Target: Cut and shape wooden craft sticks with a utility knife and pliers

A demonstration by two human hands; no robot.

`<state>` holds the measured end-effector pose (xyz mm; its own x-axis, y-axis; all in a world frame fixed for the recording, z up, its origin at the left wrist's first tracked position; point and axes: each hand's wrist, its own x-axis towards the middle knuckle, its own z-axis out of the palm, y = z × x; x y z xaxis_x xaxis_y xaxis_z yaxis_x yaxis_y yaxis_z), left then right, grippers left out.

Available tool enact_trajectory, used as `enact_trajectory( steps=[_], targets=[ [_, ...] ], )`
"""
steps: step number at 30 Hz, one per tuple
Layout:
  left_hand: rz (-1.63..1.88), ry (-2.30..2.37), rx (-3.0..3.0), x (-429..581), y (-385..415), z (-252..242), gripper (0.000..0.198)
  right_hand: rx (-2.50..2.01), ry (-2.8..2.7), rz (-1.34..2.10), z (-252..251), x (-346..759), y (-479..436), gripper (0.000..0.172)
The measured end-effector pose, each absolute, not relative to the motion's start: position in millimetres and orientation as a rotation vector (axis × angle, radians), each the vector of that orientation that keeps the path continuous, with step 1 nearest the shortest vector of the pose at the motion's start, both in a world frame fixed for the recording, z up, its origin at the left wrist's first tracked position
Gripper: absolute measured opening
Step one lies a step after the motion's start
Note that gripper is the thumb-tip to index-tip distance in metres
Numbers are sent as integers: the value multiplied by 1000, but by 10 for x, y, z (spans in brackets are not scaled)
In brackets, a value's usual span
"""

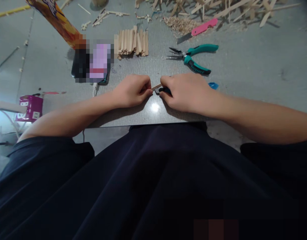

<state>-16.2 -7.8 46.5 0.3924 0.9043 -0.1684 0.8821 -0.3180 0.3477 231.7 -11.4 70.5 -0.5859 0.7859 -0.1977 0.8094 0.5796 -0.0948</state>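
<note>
A thin wooden stick spans the small gap between my two hands above the tabletop, near its front edge. My left hand is closed in a pinch on the stick's left end. Curled beside it, my right hand grips a small dark tool whose bent dark tip reaches toward the stick. Most of that tool is hidden in the fingers, so its exact kind cannot be told. A blue piece shows just behind my right wrist; whether it belongs to the tool is unclear.
Green-handled needle-nose pliers lie beyond my right hand, and a pink-handled saw lies behind them. Flat wooden sticks form a row. A phone with a cable, a purple power cube and scattered wood scraps are around.
</note>
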Motion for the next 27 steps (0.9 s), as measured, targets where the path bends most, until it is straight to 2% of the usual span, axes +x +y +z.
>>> enact_trajectory(
  steps=[10, 27],
  targets=[
    [142, 1508, 2207, -164, -81, 505, 16, 1314, 2702, -384, 696, 2402, -12, 34],
    [91, 1606, 2249, -67, -142, 489, 20, 1212, 2653, -208, 607, 2351, -42, 66]
  ],
)
